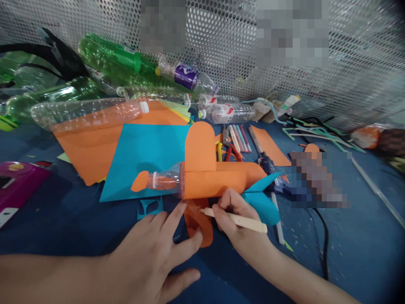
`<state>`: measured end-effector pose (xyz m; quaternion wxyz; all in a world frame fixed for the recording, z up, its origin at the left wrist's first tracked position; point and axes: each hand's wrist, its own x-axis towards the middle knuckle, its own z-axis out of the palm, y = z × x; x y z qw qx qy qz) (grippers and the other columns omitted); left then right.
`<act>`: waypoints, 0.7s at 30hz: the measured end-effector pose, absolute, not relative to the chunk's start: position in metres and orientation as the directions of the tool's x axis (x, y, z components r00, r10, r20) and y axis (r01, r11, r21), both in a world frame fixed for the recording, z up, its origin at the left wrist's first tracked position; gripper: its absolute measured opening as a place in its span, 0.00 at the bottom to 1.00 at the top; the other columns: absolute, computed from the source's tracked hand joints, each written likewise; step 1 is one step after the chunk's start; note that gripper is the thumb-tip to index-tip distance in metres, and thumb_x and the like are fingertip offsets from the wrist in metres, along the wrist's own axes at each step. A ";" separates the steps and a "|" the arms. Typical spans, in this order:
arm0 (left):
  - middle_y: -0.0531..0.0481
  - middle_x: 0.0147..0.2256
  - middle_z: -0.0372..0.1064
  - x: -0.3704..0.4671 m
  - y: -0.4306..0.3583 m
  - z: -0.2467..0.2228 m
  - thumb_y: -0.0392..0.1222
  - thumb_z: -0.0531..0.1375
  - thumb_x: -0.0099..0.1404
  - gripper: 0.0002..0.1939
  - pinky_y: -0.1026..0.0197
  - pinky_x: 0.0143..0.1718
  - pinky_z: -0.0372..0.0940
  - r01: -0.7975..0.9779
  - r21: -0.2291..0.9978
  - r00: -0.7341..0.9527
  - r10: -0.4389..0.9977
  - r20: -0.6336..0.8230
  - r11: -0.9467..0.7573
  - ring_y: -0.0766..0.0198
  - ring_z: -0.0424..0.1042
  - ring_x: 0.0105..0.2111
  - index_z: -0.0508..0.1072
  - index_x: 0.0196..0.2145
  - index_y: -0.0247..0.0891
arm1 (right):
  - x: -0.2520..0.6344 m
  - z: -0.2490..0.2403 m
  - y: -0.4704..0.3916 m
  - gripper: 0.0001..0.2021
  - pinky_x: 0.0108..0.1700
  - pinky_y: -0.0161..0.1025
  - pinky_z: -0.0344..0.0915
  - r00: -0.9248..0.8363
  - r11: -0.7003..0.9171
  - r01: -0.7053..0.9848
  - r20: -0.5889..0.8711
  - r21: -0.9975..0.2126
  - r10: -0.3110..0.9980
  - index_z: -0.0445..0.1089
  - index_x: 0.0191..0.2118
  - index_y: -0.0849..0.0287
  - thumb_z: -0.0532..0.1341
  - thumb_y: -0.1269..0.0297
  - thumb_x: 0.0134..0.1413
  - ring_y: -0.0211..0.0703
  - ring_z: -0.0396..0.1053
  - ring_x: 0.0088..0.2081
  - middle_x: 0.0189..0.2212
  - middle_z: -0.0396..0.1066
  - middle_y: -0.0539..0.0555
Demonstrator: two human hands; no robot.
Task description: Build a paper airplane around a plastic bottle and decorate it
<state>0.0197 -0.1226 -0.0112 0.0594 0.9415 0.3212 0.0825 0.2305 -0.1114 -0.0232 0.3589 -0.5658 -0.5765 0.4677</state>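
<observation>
A model plane made from a clear plastic bottle wrapped in orange paper [221,185] lies sideways in front of me. One orange wing [200,145] points away, and the near wing [207,236] lies toward me. Blue paper fins [261,207] form its tail at the right, and an orange paper piece [139,181] sits at the bottle's capped end. My left hand [158,249] has its fingers spread, with fingertips on the near wing. Pinched in my right hand [240,219] is a cream marker [248,222], its tip at the near wing beside the body.
Blue paper [142,156] and orange sheets [91,156] lie behind the plane. Several plastic bottles [107,55] line the mesh wall. Markers [242,139], a glue gun [267,162] with a black cord [325,245], and thin tubes [316,134] lie at the right. A magenta box [22,185] is far left.
</observation>
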 end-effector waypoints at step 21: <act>0.29 0.54 0.55 0.019 -0.123 -0.020 0.53 0.52 0.65 0.21 0.44 0.29 0.68 0.582 0.188 0.771 0.611 0.180 -0.791 0.49 0.69 0.34 0.63 0.54 0.46 | 0.231 -0.022 -0.113 0.13 0.20 0.34 0.44 -0.128 -0.086 0.313 -0.132 -0.946 0.983 0.49 0.25 0.54 0.54 0.65 0.58 0.33 0.44 0.19 0.17 0.46 0.41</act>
